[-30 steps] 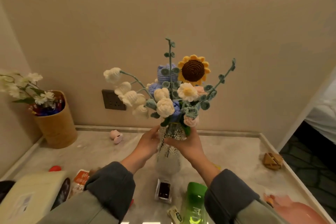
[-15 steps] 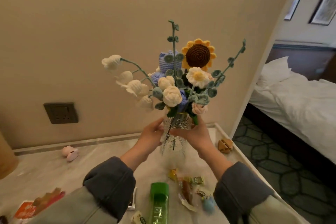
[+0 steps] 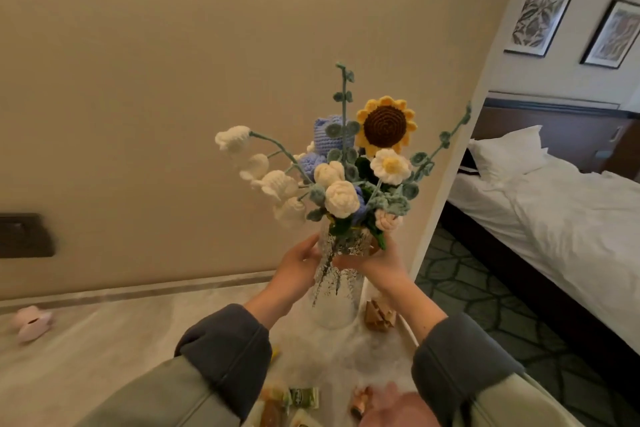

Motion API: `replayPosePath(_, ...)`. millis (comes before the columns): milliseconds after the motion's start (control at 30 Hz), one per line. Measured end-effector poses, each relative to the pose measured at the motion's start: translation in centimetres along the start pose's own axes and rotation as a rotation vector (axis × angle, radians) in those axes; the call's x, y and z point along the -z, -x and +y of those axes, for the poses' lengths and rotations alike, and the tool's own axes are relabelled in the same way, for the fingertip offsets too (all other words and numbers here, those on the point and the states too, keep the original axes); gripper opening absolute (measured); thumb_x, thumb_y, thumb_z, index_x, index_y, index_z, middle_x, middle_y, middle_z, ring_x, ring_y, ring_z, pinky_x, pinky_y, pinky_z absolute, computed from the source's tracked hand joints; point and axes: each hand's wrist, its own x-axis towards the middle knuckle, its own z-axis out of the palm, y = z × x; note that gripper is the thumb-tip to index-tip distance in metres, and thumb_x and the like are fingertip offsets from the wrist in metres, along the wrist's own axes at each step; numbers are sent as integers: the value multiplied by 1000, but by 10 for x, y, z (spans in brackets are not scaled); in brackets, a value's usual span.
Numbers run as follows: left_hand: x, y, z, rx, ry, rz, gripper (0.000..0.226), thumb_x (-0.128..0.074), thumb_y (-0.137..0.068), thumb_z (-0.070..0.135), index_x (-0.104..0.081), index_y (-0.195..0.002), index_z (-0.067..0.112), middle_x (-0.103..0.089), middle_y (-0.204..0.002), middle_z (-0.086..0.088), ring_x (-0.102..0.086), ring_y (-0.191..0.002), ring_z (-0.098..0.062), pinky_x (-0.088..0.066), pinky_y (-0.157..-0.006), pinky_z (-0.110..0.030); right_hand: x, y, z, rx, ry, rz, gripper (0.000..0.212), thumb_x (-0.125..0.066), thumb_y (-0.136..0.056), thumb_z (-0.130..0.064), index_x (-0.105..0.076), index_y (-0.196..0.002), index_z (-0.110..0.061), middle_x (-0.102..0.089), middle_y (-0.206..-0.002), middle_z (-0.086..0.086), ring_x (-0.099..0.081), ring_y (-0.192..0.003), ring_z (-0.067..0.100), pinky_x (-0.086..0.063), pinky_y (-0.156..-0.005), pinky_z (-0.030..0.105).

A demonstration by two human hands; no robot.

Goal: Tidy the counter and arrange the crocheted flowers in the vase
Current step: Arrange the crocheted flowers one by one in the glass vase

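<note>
A clear textured glass vase [image 3: 337,298] is held above the right end of the marble counter [image 3: 104,350]. It carries the crocheted flowers [image 3: 341,177]: a sunflower [image 3: 385,123], a white daisy, cream roses, white bell flowers, blue blooms and green leafy sprigs. My left hand [image 3: 299,265] grips the vase's upper left side. My right hand [image 3: 375,262] grips its upper right side, just under the blooms. Whether the vase's base touches the counter is unclear.
A small pink object [image 3: 31,322] lies at the counter's back left, below a dark wall socket [image 3: 24,236]. A brown wooden piece [image 3: 379,314] sits by the right edge. Snack wrappers [image 3: 301,399] lie in front. A bed [image 3: 554,211] stands beyond the doorway.
Both hands have carried the vase of flowers to the right along the counter, toward its right end. My view has swung right, so the bedroom shows more and the flower pot is gone.
</note>
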Motion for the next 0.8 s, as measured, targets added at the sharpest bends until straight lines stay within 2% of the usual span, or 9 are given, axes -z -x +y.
replayPosePath(100,-19,-19,-6,2,-7,41,25,-45,-99,30,-48,-106,54,-65,-109,19,-60,-91,3,-48,-61,-14,14,-19,15,-7,-38,-21,65,-87,-57,10,-60,-112,-12,-68,-110,8,-66,-94,9,-57,-83,32)
replayPosePath(200,-29,-35,-12,7,-6,56,25,-47,-99,27,-56,-103,50,-68,-97,26,-64,-80,8,-47,-54,-10,21,-35,27,-19,-77,-38,72,-85,-57,15,-58,-122,1,-66,-119,18,-63,-110,27,-52,-95,49)
replayPosePath(333,-41,-55,-19,46,4,63,31,-44,-99,24,-57,-96,51,-71,-89,24,-65,-78,6,-50,-55,-14,31,-56,42,-12,-73,-65,68,-85,-56,16,-61,-118,-1,-67,-117,17,-66,-94,4,-57,-86,33)
replayPosePath(433,-51,-65,-26,77,11,69,26,-43,-100,26,-55,-106,49,-70,-104,14,-65,-94,-6,-52,-64,-19,41,-64,51,-27,-91,-68,73,-85,-57,15,-57,-123,2,-66,-120,17,-63,-108,21,-53,-95,42)
replayPosePath(500,-57,-70,-30,67,34,49,25,-47,-99,23,-59,-101,45,-73,-89,18,-68,-81,1,-50,-56,-14,46,-67,55,-29,-97,-70,74,-85,-57,15,-57,-124,2,-66,-120,16,-62,-111,24,-52,-94,38)
replayPosePath(567,-62,-73,-32,67,60,23,27,-48,-98,22,-61,-96,45,-73,-82,21,-67,-73,6,-49,-53,-11,50,-69,59,-39,-102,-78,74,-84,-58,15,-57,-124,1,-66,-119,15,-62,-111,24,-52,-92,36)
replayPosePath(633,-67,-75,-35,69,79,12,27,-47,-99,21,-62,-100,45,-74,-87,18,-68,-79,3,-50,-58,-13,55,-69,62,-50,-103,-88,72,-85,-57,14,-58,-123,-1,-67,-117,13,-63,-108,23,-54,-88,32)
replayPosePath(700,-71,-78,-39,74,81,12,28,-46,-99,20,-61,-108,42,-74,-96,15,-68,-89,-1,-52,-65,-17,60,-68,64,-46,-97,-94,69,-86,-57,13,-61,-119,-5,-69,-112,8,-65,-101,16,-55,-76,19)
replayPosePath(800,-79,-82,-38,58,52,-4,26,-47,-100,22,-61,-101,43,-73,-90,20,-68,-83,5,-50,-60,-11,67,-69,67,-30,-90,-73,66,-85,-56,15,-62,-113,-10,-69,-103,1,-65,-94,9,-53,-67,13)
